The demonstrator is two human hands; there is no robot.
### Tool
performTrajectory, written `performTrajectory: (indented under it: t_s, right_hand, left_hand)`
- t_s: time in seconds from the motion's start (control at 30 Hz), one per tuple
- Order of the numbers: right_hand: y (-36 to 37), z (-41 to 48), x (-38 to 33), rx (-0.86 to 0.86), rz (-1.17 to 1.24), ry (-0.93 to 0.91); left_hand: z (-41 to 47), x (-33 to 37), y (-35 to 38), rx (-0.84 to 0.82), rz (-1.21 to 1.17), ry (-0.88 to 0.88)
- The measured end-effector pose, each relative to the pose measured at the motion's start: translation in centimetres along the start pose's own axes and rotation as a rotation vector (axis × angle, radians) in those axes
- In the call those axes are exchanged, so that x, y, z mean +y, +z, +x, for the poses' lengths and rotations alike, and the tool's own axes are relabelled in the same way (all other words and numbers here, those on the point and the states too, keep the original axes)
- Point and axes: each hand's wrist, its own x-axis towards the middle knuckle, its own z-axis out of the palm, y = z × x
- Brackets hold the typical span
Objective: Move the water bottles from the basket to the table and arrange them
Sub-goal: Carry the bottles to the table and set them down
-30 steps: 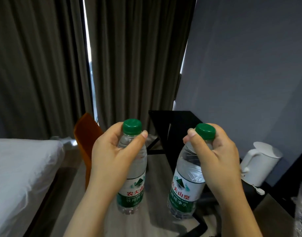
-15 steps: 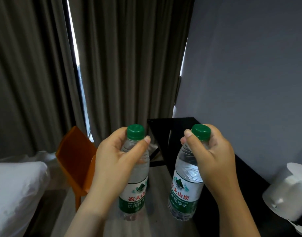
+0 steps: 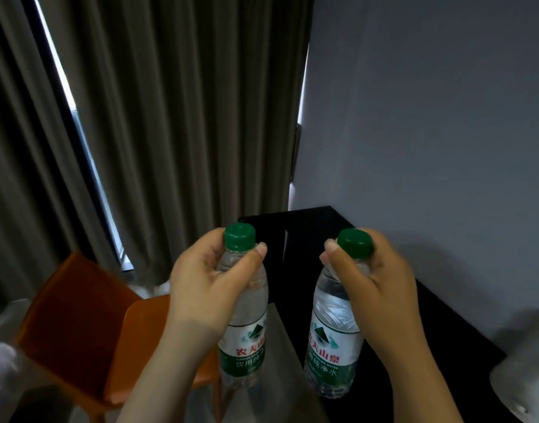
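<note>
Two clear water bottles with green caps and green-and-white labels hang in the air in front of me. My left hand (image 3: 207, 288) grips the neck of the left bottle (image 3: 245, 340), which is upright over the floor beside the table's edge. My right hand (image 3: 381, 288) grips the neck of the right bottle (image 3: 333, 349), tilted slightly and held above the black table (image 3: 311, 227). The basket is out of view.
An orange chair (image 3: 79, 331) stands at the lower left, close to the table. Dark curtains (image 3: 170, 117) hang behind, and a grey wall (image 3: 430, 117) runs along the table's right side. A white kettle (image 3: 527, 370) sits on the table at the lower right.
The view has swung left to right and forward: the bed has slid out at the left, the chair and table have come closer. Both hands still hold their bottles in the same pose.
</note>
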Motion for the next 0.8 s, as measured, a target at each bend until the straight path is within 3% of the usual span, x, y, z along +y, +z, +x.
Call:
performTrajectory:
  t_s: [0.37,0.57,0.8]
  right_hand:
    - [7.5,11.7,8.8,0.067,-0.096,0.059]
    - [11.1,17.6,13.7,0.12,-0.117,0.114]
    - [13.2,22.2,19.9,0.066,-0.057,0.212]
  left_hand:
    - [15.1,-9.9,2.6,-0.168,-0.153,-0.022]
    - [23.6,-15.5,4.0,-0.306,-0.15,-0.026]
    - [29.6,-24.3,7.7,-0.381,-0.093,-0.08]
